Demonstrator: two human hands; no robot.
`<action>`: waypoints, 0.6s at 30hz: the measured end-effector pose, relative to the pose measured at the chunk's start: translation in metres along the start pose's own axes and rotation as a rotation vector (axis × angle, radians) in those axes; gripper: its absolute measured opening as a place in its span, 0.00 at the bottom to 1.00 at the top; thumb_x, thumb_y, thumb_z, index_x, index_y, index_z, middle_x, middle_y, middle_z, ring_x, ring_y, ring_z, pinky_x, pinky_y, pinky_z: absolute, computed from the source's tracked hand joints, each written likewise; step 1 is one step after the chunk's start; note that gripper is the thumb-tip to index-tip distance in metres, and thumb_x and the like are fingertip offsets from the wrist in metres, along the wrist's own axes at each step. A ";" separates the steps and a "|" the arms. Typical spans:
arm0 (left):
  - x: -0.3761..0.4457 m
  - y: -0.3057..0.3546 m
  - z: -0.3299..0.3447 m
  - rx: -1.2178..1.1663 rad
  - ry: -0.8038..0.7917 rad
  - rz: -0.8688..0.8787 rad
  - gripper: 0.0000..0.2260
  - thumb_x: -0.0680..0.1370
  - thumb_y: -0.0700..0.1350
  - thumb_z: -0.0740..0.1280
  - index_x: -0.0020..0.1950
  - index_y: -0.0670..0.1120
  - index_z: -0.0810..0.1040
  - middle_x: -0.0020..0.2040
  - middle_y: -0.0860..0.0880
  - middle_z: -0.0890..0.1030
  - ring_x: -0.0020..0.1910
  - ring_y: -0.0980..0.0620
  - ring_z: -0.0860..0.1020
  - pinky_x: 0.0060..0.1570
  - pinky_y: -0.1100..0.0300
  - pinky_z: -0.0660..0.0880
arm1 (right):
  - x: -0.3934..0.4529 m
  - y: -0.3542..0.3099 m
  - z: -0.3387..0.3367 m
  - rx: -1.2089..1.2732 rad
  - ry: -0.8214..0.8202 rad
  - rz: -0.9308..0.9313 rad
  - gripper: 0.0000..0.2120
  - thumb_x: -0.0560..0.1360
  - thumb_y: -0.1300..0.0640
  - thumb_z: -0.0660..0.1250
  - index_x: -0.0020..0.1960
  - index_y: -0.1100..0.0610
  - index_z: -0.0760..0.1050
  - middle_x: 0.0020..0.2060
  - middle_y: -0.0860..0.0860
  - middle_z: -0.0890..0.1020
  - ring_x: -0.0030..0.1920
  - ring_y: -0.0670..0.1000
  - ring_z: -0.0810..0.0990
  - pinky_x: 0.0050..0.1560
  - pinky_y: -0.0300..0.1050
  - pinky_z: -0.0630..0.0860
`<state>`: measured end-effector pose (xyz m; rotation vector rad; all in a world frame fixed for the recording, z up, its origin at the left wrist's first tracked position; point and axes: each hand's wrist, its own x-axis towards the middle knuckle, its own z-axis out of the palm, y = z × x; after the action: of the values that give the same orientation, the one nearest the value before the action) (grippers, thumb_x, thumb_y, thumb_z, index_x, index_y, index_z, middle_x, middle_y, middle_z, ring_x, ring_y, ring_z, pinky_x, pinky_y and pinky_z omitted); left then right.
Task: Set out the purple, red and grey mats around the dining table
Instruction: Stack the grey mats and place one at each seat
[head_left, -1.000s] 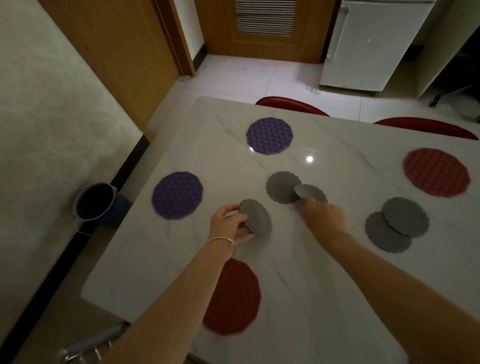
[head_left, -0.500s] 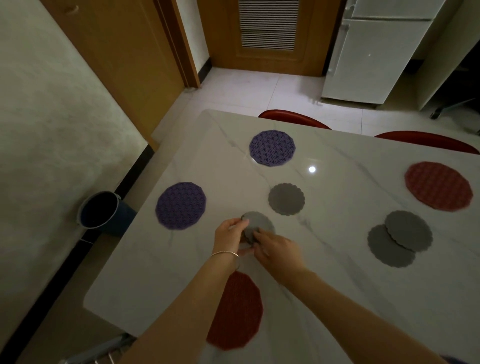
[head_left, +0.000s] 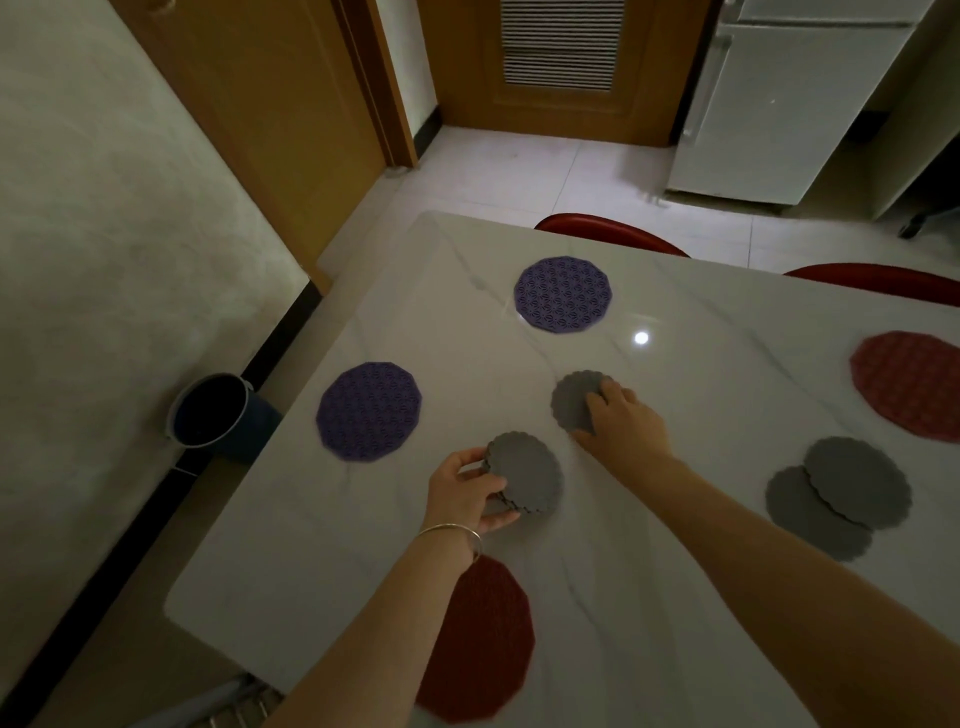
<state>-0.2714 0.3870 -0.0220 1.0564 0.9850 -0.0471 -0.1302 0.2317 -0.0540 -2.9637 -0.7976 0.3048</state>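
Observation:
On the white marble table (head_left: 337, 545), my left hand (head_left: 465, 491) holds a small stack of scalloped grey mats (head_left: 527, 478) just above the top. My right hand (head_left: 626, 423) reaches forward onto a single grey mat (head_left: 571, 400) lying flat, fingers on top and thumb at its near edge. Two purple mats (head_left: 563, 293) (head_left: 369, 410) lie at the far left. One red mat (head_left: 909, 384) lies at the right, and another red mat (head_left: 483, 644) sits at the near edge under my left forearm. Two overlapping grey mats (head_left: 857, 480) lie at the right.
Two red chair backs (head_left: 608, 234) (head_left: 878, 280) stand along the table's far side. A dark bucket (head_left: 208, 410) sits on the floor by the left wall. A white fridge (head_left: 779, 104) and a wooden door (head_left: 561, 62) are beyond the table.
My right hand carried one grey mat from the middle to the stack in my left hand, then moved forward onto the remaining single grey mat. The left hand stayed in place.

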 end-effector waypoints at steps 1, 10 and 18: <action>0.000 0.000 0.000 0.000 0.002 -0.001 0.14 0.71 0.28 0.67 0.51 0.44 0.77 0.52 0.42 0.78 0.49 0.43 0.79 0.29 0.52 0.80 | 0.000 -0.001 -0.001 -0.065 0.027 -0.043 0.17 0.76 0.49 0.61 0.58 0.61 0.71 0.60 0.61 0.74 0.58 0.60 0.74 0.51 0.53 0.76; -0.001 0.004 0.012 0.027 -0.035 0.004 0.13 0.72 0.29 0.67 0.50 0.44 0.76 0.53 0.40 0.78 0.49 0.41 0.80 0.35 0.47 0.82 | -0.027 -0.001 -0.025 0.054 0.356 -0.246 0.15 0.48 0.73 0.76 0.31 0.64 0.76 0.17 0.54 0.73 0.13 0.55 0.69 0.14 0.37 0.66; -0.019 -0.014 0.053 0.088 -0.086 -0.055 0.12 0.73 0.32 0.67 0.53 0.45 0.76 0.47 0.39 0.83 0.42 0.42 0.83 0.34 0.51 0.81 | -0.102 -0.013 -0.015 0.260 0.209 -0.179 0.12 0.73 0.56 0.69 0.54 0.59 0.78 0.37 0.55 0.84 0.33 0.58 0.82 0.29 0.49 0.80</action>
<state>-0.2546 0.3325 -0.0123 1.0989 0.9408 -0.1806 -0.2201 0.1914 -0.0200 -2.6084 -0.9107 0.0790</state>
